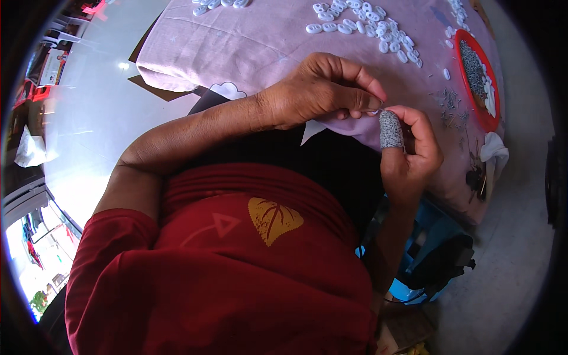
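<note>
A close, two-handed fingertip step appears to be in hand; the next move likely calls for steady, finely controlled pinches. The left hand [316, 92] has its grip drawn together, apparently clamped on a small pale piece [376, 111], which sits between the two hands at the near edge of the pink cloth-covered surface [266, 53]. The right hand [414, 148], with a grey knitted finger sleeve [390, 130] on its thumb, meets it there; I cannot tell whether its grip clamps too. Mostly hidden, the piece shows neither its pointing direction nor its long axis.
</note>
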